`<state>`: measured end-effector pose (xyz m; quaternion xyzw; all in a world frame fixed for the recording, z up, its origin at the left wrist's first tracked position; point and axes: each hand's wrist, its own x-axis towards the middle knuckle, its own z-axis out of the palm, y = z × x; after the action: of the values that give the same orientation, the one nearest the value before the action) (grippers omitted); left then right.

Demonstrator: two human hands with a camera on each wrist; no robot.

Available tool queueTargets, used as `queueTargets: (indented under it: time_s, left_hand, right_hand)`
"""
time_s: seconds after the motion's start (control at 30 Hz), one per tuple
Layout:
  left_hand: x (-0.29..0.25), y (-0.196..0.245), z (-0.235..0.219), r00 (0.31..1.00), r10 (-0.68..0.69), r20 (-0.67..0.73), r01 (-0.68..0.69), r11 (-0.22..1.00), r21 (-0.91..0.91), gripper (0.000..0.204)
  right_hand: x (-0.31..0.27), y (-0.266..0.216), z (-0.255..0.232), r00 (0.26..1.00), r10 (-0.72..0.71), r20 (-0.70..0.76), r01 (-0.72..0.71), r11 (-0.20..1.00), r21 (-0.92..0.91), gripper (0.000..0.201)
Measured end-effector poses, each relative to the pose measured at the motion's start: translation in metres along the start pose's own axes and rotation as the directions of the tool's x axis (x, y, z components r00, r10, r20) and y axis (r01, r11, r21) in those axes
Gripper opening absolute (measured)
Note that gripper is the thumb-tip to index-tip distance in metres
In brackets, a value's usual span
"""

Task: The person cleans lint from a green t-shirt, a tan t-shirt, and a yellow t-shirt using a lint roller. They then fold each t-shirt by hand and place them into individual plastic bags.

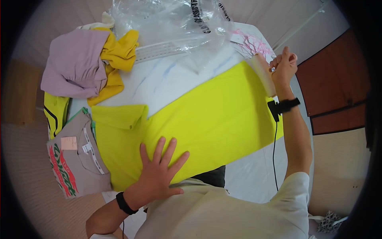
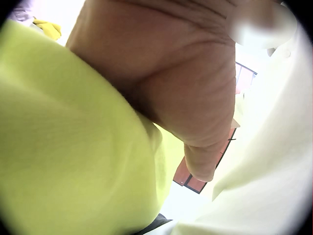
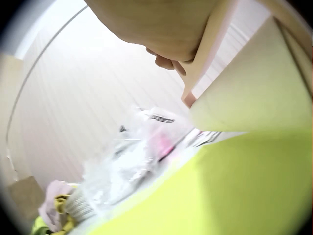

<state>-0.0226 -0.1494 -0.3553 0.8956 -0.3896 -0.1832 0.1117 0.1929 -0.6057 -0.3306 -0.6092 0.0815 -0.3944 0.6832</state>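
A neon-yellow T-shirt (image 1: pixel 211 119) lies spread across the table, one short sleeve (image 1: pixel 117 115) toward the left. My left hand (image 1: pixel 161 173) rests on it near the table's front edge, fingers straight and spread. In the left wrist view the palm's underside lies against the yellow fabric (image 2: pixel 63 137). At the shirt's right end my right hand (image 1: pixel 284 69) grips the handle of a lint roller (image 1: pixel 262 75). The roller's wide, pale cylinder (image 3: pixel 249 83) stands over the yellow fabric in the right wrist view.
A grey printed T-shirt (image 1: pixel 79 159) with a paper tag lies at left. Behind it are a mauve garment (image 1: pixel 75 63) and a mustard one (image 1: pixel 121 49). Clear plastic bags (image 1: pixel 159 24) cover a white basket (image 1: pixel 163 51) at the back; tags with pink strings (image 1: pixel 252 42) lie back right.
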Motion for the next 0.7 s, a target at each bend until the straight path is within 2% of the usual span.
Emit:
queueTargets:
  time_s: [0.07, 0.13, 0.17, 0.2, 0.23, 0.3, 0.4, 0.5, 0.6, 0.7]
  left_hand:
    - [0.000, 0.001, 0.000, 1.000, 0.003, -0.001, -0.003, 1.000, 0.003, 0.114]
    - [0.001, 0.003, -0.005, 1.000, -0.015, 0.022, 0.015, 1.000, -0.022, 0.114]
    - [0.002, 0.004, -0.007, 0.999, -0.018, 0.032, 0.019, 0.999, -0.031, 0.115]
    - [0.003, 0.004, -0.008, 0.999, -0.016, 0.033, 0.017, 0.999, -0.033, 0.114]
    - [0.003, 0.004, -0.008, 0.999, -0.018, 0.032, 0.019, 0.999, -0.037, 0.114]
    - [0.001, 0.002, -0.005, 1.000, -0.014, 0.015, 0.014, 0.999, -0.031, 0.113]
    - [-0.001, 0.000, 0.001, 1.000, 0.007, -0.011, -0.007, 1.000, -0.006, 0.112]
    - [0.001, 0.000, -0.002, 1.000, 0.020, -0.017, -0.020, 1.000, 0.013, 0.112]
    - [-0.001, 0.001, 0.001, 0.999, 0.016, -0.033, -0.016, 1.000, 0.010, 0.111]
    - [-0.001, -0.001, 0.001, 0.999, 0.015, -0.051, -0.015, 1.000, 0.006, 0.111]
  right_hand:
    - [-0.033, -0.030, 0.019, 0.998, 0.031, 0.052, -0.038, 0.990, 0.139, 0.038]
    - [-0.081, -0.053, 0.041, 0.995, 0.080, 0.056, -0.084, 0.992, 0.089, 0.034]
    - [-0.100, -0.056, 0.036, 0.977, 0.152, 0.152, -0.160, 0.986, 0.038, 0.031]
    - [-0.126, -0.068, 0.041, 0.959, 0.258, 0.115, -0.259, 0.966, -0.004, 0.034]
    - [-0.144, -0.071, 0.036, 0.915, 0.362, 0.179, -0.377, 0.925, 0.054, 0.037]
    - [-0.160, -0.061, 0.019, 0.901, 0.403, 0.160, -0.415, 0.909, 0.046, 0.036]
    - [-0.129, -0.043, -0.007, 0.979, 0.189, 0.073, -0.188, 0.982, -0.021, 0.031]
    - [-0.079, -0.032, -0.035, 0.999, -0.025, 0.023, 0.028, 0.990, -0.137, 0.031]
    - [-0.032, -0.020, -0.069, 0.998, -0.060, -0.004, 0.059, 0.989, -0.137, 0.031]
    - [-0.040, -0.035, -0.058, 0.992, -0.118, -0.040, 0.114, 0.990, -0.088, 0.032]
